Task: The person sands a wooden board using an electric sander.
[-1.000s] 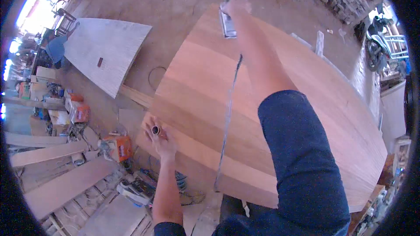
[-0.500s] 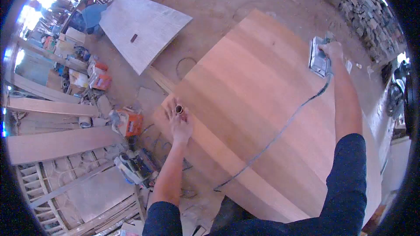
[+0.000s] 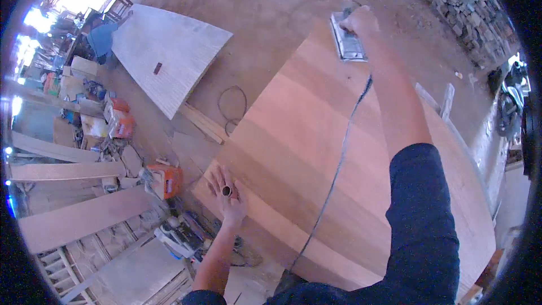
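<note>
My right hand (image 3: 360, 21) is closed around a silver-grey sheet sander (image 3: 349, 45), whose flat pad lies at the far corner of a large striped wooden panel (image 3: 316, 130). A dark cord (image 3: 337, 172) trails from the sander across the panel towards my body. At the panel's left edge is my left hand (image 3: 230, 206), its fingers stretched over the wood. Between its thumb and fingers sits a small brown ring-like tube (image 3: 226, 191) with a dark opening; what it is exactly I cannot make out.
A pale panel (image 3: 169, 45) stands further off on the left, a dark block (image 3: 157, 68) on it and a person in blue (image 3: 101, 39) beside it. Orange-and-white machines (image 3: 165, 181) and planks (image 3: 84, 217) line the left. Stacked wood offcuts (image 3: 463, 8) rise at far right.
My right hand has carried the sander leftwards and away from me, to the panel's far corner. My left hand stays on the left edge with the tube. The view has shifted slightly.
</note>
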Tool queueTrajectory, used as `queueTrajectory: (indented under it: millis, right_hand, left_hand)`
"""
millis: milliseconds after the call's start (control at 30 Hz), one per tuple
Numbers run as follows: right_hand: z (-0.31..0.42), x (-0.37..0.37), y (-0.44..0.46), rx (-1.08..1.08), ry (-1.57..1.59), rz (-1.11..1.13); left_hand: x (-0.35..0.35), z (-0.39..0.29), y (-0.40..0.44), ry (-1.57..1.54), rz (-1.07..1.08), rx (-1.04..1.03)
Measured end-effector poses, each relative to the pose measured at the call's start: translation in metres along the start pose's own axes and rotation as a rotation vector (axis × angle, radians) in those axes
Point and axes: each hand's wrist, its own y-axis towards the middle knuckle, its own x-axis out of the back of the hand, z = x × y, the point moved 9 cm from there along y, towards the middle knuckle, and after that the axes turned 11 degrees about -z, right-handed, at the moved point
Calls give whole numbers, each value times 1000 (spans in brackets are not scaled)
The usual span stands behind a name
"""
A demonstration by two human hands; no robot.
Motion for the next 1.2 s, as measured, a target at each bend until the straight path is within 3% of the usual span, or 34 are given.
queueTrajectory:
  millis: [167, 300, 367, 400, 467, 567, 633, 667, 733, 867, 933, 967, 1067, 1200]
  right_hand:
    - [71, -3, -18, 115, 117, 63]
    - [78, -36, -24, 79, 205, -4]
    - [62, -11, -43, 22, 234, -23]
    - [38, -12, -52, -262, 750, 25]
    - [4, -9, -64, -547, 1267, 52]
    - [-68, 6, -51, -377, 679, -122]
    - [-107, 20, -50, -264, 186, -19]
    - [-126, 27, -54, -269, 178, -18]
    - [-168, 36, -69, -359, 147, -20]
    - [-241, 66, -95, -346, -1, -33]
    - [-280, 78, -109, -407, -8, -6]
    - [-299, 84, -113, -419, -17, -11]
    - [-358, 94, -133, -446, -92, 15]
    - [-434, 123, -174, -467, -161, -32]
  left_hand:
    - [-4, 4, -3, 7, 57, 16]
    - [-16, 11, -12, 18, 76, -31]
    - [-13, 9, -10, -15, 86, -52]
    - [-12, 10, -12, -25, 92, -35]
    - [-17, 15, -13, -8, 85, -37]
    - [-22, 22, -19, -201, 65, 5]
    - [-30, 28, -21, -5, 163, 56]
    - [-29, 25, -22, -10, 169, 51]
    - [-10, 13, -18, -47, -32, -64]
    - [-33, 40, -20, -362, 28, 26]
    - [-31, 31, -18, 153, 36, -179]
    - [-25, 24, -17, 179, 7, -186]
    - [-25, 30, -15, -23, -60, -196]
    - [-18, 20, -21, -109, 20, -119]
